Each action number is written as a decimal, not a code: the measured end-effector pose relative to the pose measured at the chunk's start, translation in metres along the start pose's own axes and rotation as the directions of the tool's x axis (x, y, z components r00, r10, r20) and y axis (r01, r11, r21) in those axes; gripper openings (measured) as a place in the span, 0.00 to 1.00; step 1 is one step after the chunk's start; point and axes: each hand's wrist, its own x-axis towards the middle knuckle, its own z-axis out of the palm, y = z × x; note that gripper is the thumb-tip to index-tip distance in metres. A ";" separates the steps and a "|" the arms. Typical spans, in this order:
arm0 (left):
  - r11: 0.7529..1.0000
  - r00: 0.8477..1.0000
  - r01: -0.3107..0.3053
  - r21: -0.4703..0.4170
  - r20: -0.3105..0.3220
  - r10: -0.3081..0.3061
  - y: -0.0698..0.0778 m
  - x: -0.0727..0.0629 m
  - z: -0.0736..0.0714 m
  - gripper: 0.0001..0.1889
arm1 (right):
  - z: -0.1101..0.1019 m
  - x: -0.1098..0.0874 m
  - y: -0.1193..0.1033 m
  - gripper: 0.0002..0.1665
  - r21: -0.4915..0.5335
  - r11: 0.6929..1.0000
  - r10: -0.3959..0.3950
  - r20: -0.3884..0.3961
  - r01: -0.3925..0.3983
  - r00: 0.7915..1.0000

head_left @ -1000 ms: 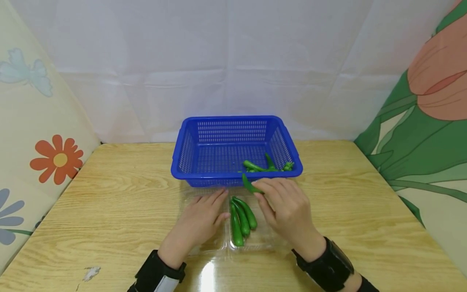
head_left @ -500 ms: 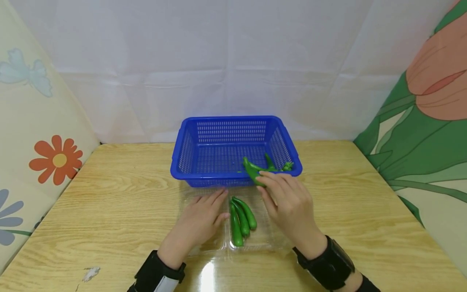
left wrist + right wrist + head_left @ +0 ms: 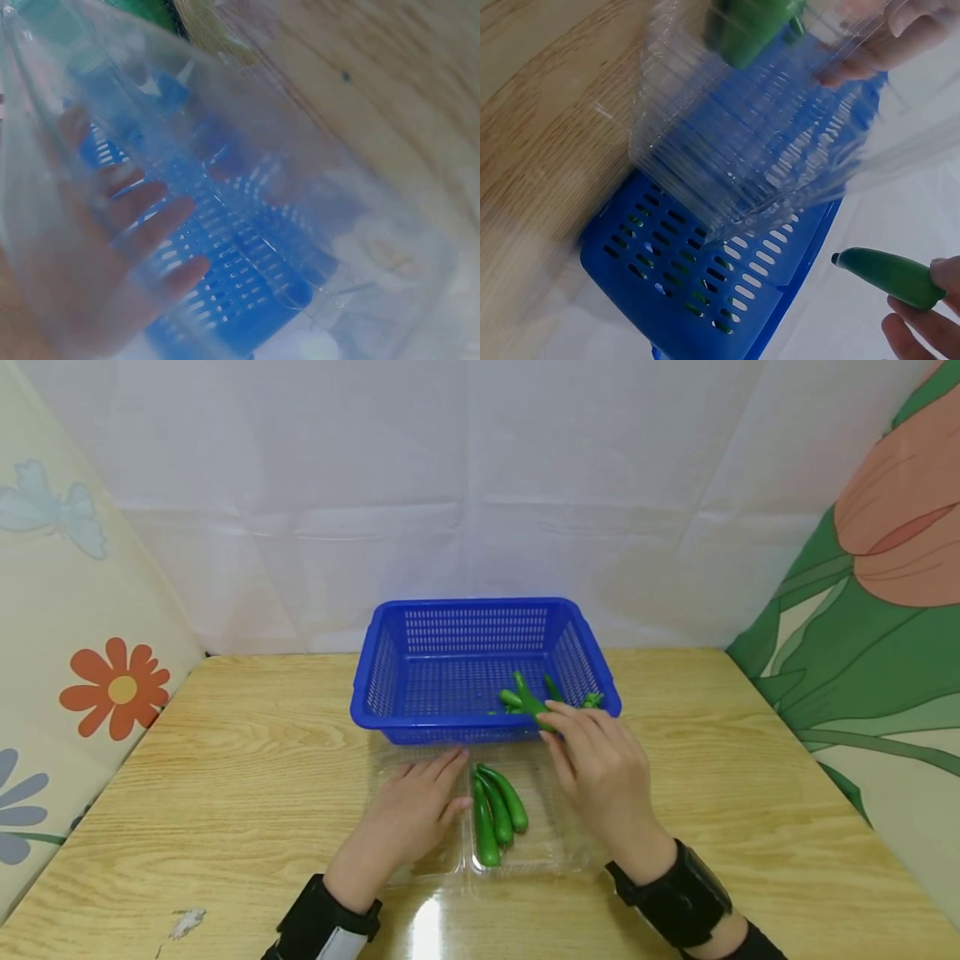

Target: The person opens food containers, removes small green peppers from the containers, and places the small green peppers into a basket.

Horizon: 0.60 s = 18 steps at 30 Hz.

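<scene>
My right hand point(image 3: 603, 768) pinches a green chili pepper point(image 3: 528, 695) by its near end, over the front rim of the blue basket point(image 3: 450, 722). In the right wrist view that pepper point(image 3: 889, 276) points away from the thumb and fingers. On the table before the basket lies a clear plastic container point(image 3: 543, 847); 3 green peppers point(image 3: 501, 810) lie side by side in its right half. My left hand point(image 3: 412, 802) rests on the left half with its fingers extended. In the left wrist view, its fingers point(image 3: 176, 217) show through the clear plastic.
Several more peppers point(image 3: 510, 700) lie in the basket's front right part. A white cloth point(image 3: 300, 568) hangs behind the wooden table point(image 3: 262, 760). Flower-patterned panels stand along the left point(image 3: 45, 610) and right point(image 3: 885, 693) sides.
My right hand has carried the pepper from above the container's far edge, away from me and slightly right, to the basket's front rim. The left hand stays in place.
</scene>
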 end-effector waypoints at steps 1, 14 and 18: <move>1.000 1.000 0.000 0.000 -0.001 0.000 0.000 0.000 0.000 0.31 | 0.000 0.000 0.001 0.16 -0.003 1.000 0.003 0.002 -0.003 1.000; 1.000 1.000 -0.012 0.016 -0.020 0.012 -0.001 -0.001 0.002 0.31 | 0.000 -0.005 0.014 0.11 -0.041 0.997 0.074 0.090 -0.070 0.993; 1.000 1.000 -0.014 0.017 -0.023 0.014 0.000 -0.001 0.001 0.31 | 0.000 -0.006 0.018 0.10 -0.050 0.994 0.098 0.128 -0.093 0.987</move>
